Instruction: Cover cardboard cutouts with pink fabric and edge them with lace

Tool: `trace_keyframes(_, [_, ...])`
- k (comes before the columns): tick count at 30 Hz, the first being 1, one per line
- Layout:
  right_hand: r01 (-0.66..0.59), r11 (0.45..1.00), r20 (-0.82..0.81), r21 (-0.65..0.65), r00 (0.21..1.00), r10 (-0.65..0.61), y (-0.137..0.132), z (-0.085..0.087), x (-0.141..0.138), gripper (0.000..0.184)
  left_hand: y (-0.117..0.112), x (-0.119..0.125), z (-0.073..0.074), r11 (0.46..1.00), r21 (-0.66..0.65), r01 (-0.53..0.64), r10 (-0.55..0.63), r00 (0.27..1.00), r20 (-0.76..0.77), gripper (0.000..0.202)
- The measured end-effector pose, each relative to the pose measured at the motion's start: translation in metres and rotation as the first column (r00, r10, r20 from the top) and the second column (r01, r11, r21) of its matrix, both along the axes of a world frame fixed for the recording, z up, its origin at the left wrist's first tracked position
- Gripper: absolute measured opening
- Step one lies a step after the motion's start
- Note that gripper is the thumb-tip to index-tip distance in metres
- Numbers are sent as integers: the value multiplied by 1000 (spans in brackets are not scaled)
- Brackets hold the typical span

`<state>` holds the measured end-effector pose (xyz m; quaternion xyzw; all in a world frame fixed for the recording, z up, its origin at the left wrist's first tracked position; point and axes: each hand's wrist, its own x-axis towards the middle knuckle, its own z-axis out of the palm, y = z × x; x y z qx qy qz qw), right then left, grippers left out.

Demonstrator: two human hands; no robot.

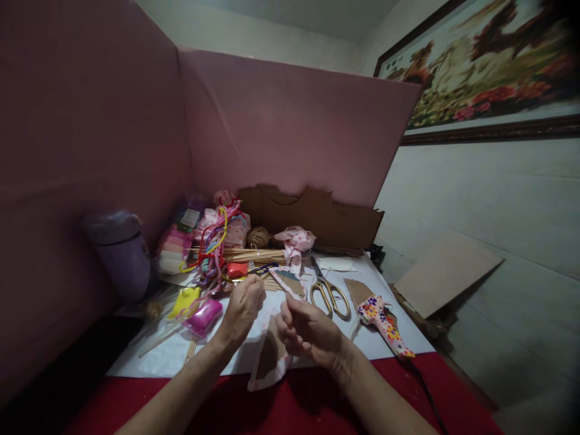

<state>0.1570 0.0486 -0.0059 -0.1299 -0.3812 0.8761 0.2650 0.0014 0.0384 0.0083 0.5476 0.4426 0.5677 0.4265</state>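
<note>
My left hand (247,308) is closed in a fist over the middle of the table; whatever its fingers pinch is hidden. Facing it, my right hand (312,332) has its fingers curled in and the thumb along the top. Against those curled fingers is a cardboard piece (268,356) edged with pale fabric, its lower end hanging over the table's front edge. Just beyond the hands lies another fabric-edged piece (292,283). Gold-handled scissors (330,296) rest to the right of it. A flower-patterned glue gun (383,326) lies farther right, by a cardboard scrap (357,292).
At left are a purple lidded container (122,257), yellow (185,302) and magenta (203,317) packets, and tangled pipe cleaners (217,232). Behind stand wooden sticks (254,255), twine (258,237) and torn cardboard (312,217). The glue gun's cord (426,389) runs off the front edge.
</note>
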Motion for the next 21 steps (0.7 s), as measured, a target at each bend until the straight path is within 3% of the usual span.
trace_keyframes(3, [-2,1000,-10,-14,1000,2,1,1,1,37,4,0,-3,999,2,-39,39,999,-3,36])
trace_keyframes(5, [82,997,46,11,996,-83,1,0,0,37,6,-2,-4,996,35,-84,86,995,-54,38])
trace_keyframes(10, [280,955,215,94,931,-294,2,-4,-3,36,5,0,-5,983,179,33,8,975,-223,21])
trace_keyframes(12, [286,953,238,104,923,-303,3,-4,-4,36,4,1,-7,951,297,86,14,947,-320,11])
trace_keyframes(16, [279,955,250,98,922,-296,3,-5,-3,26,4,2,-10,849,489,199,23,911,-411,16])
trace_keyframes(21, [202,979,289,21,937,-199,4,-8,-2,24,6,-2,-10,789,538,297,31,855,-517,15])
